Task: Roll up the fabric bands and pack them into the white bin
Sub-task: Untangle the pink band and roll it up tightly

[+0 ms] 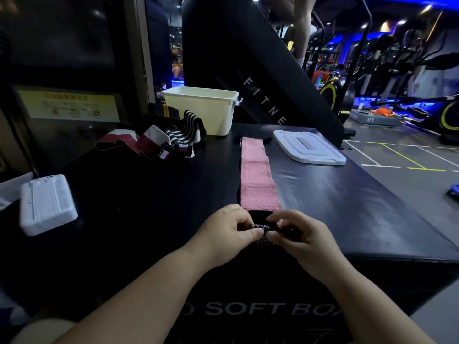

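pink band [255,175] flat, near end pinched by both hands [228,225]

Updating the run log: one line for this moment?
stage: rolling | left hand, right hand: pinch pink band near end | white bin: lid off

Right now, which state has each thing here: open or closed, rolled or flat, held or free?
pink band: flat on the black box, near end rolled a little, held.
left hand: pinches the rolled end.
right hand: pinches the rolled end too.
white bin: upright, open, contents hidden.
lid: off, lying flat right of the band.
other bands: unrolled, in a loose heap beside the bin.
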A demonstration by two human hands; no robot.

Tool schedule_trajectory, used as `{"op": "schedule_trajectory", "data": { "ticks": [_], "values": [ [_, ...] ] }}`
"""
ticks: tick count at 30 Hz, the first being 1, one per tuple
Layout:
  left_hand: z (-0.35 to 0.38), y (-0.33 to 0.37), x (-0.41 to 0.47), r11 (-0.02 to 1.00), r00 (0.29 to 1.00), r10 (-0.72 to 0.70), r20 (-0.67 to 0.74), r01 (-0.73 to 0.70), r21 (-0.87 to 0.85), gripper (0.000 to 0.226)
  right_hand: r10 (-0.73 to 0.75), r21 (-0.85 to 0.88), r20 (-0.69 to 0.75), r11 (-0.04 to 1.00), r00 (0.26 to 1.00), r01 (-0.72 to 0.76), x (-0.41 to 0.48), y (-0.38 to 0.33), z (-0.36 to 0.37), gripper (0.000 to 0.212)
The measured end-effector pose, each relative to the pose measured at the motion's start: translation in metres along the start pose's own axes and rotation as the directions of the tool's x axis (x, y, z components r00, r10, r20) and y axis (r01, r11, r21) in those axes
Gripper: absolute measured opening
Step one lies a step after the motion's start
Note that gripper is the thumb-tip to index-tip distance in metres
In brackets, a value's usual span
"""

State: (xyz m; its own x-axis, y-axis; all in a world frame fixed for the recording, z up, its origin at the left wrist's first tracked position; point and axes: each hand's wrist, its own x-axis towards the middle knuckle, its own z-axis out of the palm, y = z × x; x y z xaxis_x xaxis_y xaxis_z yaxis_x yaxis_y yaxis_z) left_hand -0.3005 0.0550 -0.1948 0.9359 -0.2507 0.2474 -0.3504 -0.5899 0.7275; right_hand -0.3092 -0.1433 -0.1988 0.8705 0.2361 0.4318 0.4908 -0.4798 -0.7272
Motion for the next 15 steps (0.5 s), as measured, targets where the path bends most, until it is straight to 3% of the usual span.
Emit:
{"op": "schedule_trajectory", "data": {
  "ticks": [6,15],
  "values": [
    [0.000,0.004,0.004,0.998,0.998,-0.068,0.002,0.068,-0.007,0.028,-0.044,-0.044,0.030,0.998,0.999,0.045,-0.001,-0.002,-0.001,0.021],
    [-0.001,0.016,0.003,0.989,0.993,-0.113,-0.010,0.114,0.096,0.042,-0.125,-0.088,-0.027,0.989,0.992,0.122,-0.003,0.007,0.001,0.042]
  ]
}}
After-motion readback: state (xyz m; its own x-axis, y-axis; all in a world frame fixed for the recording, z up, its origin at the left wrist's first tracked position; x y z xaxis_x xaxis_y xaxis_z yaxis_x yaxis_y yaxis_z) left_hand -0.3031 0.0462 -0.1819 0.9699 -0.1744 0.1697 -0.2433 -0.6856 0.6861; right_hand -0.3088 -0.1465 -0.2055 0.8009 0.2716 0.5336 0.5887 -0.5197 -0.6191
